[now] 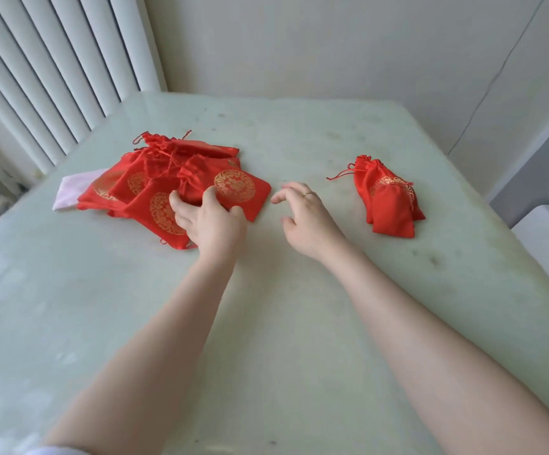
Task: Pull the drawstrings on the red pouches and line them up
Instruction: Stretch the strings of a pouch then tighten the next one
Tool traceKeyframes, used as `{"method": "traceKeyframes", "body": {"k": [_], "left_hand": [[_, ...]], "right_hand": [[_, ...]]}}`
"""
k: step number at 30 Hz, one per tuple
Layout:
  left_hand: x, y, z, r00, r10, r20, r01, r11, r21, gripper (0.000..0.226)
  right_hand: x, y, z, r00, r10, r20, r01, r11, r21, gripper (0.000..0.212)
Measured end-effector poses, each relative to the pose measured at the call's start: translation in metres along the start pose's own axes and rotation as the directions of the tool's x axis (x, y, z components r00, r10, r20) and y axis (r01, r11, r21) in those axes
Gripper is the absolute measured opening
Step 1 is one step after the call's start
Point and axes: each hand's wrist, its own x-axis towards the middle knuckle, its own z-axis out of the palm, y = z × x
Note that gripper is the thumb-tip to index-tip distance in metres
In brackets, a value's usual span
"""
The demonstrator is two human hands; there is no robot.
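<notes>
Red satin pouch heap, contents unseen, on desk; left hand fingers grasp one pouch; right hand fingers released; cinched pouches apart.

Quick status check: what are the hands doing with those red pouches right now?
Left hand gripping a pouch in the pile. Right hand open, holding nothing, above the table. Small stack of cinched pouches at right. Nothing in the way.

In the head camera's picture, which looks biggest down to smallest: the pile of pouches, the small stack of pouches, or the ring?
1. Pile of pouches
2. Small stack of pouches
3. Ring, by far the smallest
</notes>
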Motion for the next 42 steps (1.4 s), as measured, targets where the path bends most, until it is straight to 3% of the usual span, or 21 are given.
{"method": "traceKeyframes", "body": {"k": [2,5,10,13,17,20,22,24,25,28,31,33,36,39,42], "left_hand": [[0.013,-0.004,-0.006,0.993,-0.104,0.051,0.109,0.989,-0.099,0.049],[0.033,-0.01,-0.01,0.989,-0.111,0.1,0.133,0.96,-0.248,0.056],[0.028,0.002,-0.024,0.988,0.155,0.002,-0.145,0.925,-0.351,0.025],[0.011,0.004,-0.03,0.934,0.327,0.14,-0.228,0.853,-0.47,0.014],[-0.008,0.008,-0.036,0.794,0.476,0.378,-0.191,0.785,-0.589,0.013],[-0.014,0.015,-0.039,0.747,0.505,0.432,-0.138,0.754,-0.642,0.019],[-0.012,0.019,-0.039,0.731,0.502,0.462,-0.097,0.746,-0.658,0.026],[-0.01,0.022,-0.038,0.728,0.479,0.49,-0.145,0.806,-0.573,0.032],[-0.008,0.023,-0.037,0.73,0.48,0.487,-0.237,0.845,-0.479,0.029],[-0.009,0.026,-0.038,0.682,0.549,0.483,-0.551,0.82,-0.154,0.008],[-0.009,0.026,-0.04,0.647,0.563,0.515,-0.642,0.766,-0.03,0.026],[-0.005,0.027,-0.044,0.651,0.587,0.481,-0.666,0.746,-0.01,0.035],[-0.001,0.027,-0.049,0.694,0.575,0.433,-0.608,0.791,-0.076,0.038],[-0.001,0.028,-0.053,0.767,0.488,0.416,-0.381,0.869,-0.317,0.038],[0.0,0.034,-0.054,0.816,0.421,0.395,-0.185,0.839,-0.512,0.037]], "right_hand": [[0.004,-0.01,0.008,1.0,-0.011,0.008,0.01,1.0,0.023,0.037],[0.006,-0.022,0.016,1.0,-0.021,0.02,0.02,0.999,0.038,0.033],[0.006,-0.025,0.011,0.999,0.007,-0.048,-0.003,0.995,0.102,0.031],[0.012,-0.022,-0.001,0.979,0.158,-0.132,-0.122,0.962,0.243,0.035],[0.01,-0.025,-0.017,0.913,0.408,-0.031,-0.284,0.685,0.671,0.048],[-0.001,-0.019,-0.028,0.893,0.451,-0.004,-0.268,0.538,0.799,0.073],[-0.007,-0.015,-0.033,0.884,0.46,-0.087,-0.186,0.516,0.836,0.048],[-0.011,-0.014,-0.041,0.889,0.415,-0.192,-0.073,0.544,0.836,0.02],[-0.012,-0.012,-0.043,0.895,0.38,-0.232,-0.028,0.568,0.823,0.015],[-0.015,-0.016,-0.052,0.915,0.276,-0.294,0.05,0.646,0.762,0.015],[-0.018,-0.015,-0.057,0.921,0.226,-0.316,0.072,0.7,0.71,0.02],[-0.019,-0.01,-0.057,0.904,0.268,-0.334,0.047,0.713,0.7,0.023],[-0.019,-0.002,-0.055,0.858,0.399,-0.324,-0.044,0.684,0.728,0.019],[-0.018,0.005,-0.055,0.835,0.45,-0.317,-0.15,0.74,0.655,0.029],[-0.017,0.002,-0.062,0.846,0.424,-0.323,-0.197,0.812,0.549,0.035]]}}
